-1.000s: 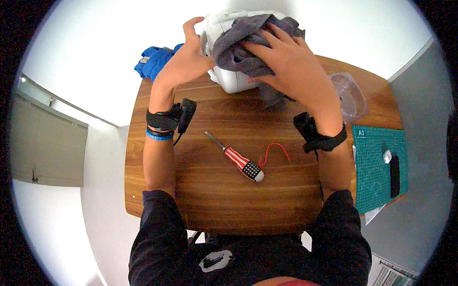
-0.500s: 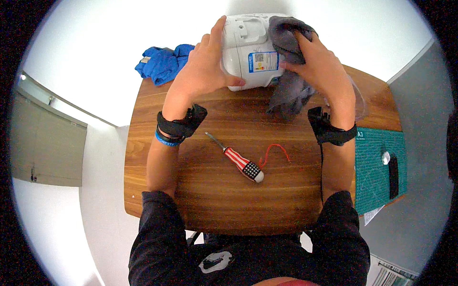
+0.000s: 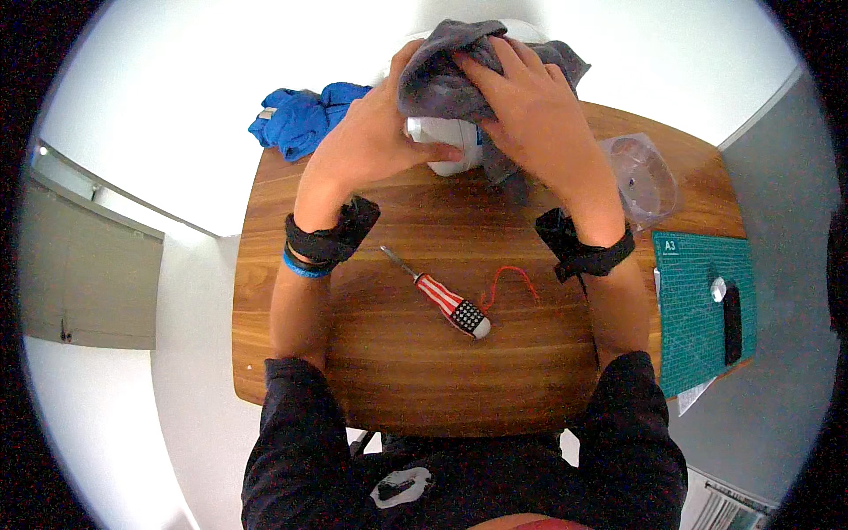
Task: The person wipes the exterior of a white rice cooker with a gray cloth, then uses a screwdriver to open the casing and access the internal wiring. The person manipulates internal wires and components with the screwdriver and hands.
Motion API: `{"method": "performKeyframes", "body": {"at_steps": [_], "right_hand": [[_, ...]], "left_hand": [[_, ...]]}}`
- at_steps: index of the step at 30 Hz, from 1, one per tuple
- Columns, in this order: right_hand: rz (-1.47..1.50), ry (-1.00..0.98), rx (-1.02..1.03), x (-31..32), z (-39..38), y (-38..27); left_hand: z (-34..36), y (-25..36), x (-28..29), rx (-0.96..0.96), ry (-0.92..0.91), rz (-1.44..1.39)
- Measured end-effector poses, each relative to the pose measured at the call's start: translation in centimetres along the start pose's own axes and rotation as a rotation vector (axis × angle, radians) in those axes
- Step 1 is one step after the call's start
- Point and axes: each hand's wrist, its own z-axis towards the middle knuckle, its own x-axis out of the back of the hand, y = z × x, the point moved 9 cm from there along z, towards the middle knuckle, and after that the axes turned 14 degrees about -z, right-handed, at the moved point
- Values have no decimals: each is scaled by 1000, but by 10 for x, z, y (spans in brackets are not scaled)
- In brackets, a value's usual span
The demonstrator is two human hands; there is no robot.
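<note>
At the far edge of the wooden table (image 3: 389, 380) is a white rounded plastic appliance (image 3: 446, 137), mostly covered by a grey cloth (image 3: 433, 79). My left hand (image 3: 371, 132) grips the appliance's left side, its thumb low across the front and its fingertips partly hidden behind the cloth. On the front and top, my right hand (image 3: 539, 106) presses the bunched cloth against the appliance, fingers curled into the fabric. A screwdriver (image 3: 450, 305) with a striped and dotted handle lies between my forearms, touched by neither hand.
A crumpled blue cloth (image 3: 300, 124) lies at the back left. Beside the screwdriver curls a red string (image 3: 508, 270). On the right are a clear plastic container (image 3: 645, 181) and a green cutting mat (image 3: 689, 309) carrying a black strip (image 3: 732, 322) and a small whitish object (image 3: 718, 289).
My right hand has moved left with the grey cloth, which now covers the appliance's top and most of its label. The left hand keeps its hold. The clear container has come into fuller view.
</note>
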Motion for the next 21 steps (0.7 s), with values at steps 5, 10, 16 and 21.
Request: {"method": "performKeyframes", "body": {"at_steps": [5,10,16,21], "right_hand": [[144,-144,-101,3,4,8],[152,-172,-79,10,-3,13],[34,-124,-25,-4,-7,13],[239,-172,-46,-11,-3,24]], "left_hand": [[0,3,1,-43,-26,24],[-3,6,-1,-40,-19,61],[-2,11,0,-51,9,91],[-2,7,0,20,9,87]]}}
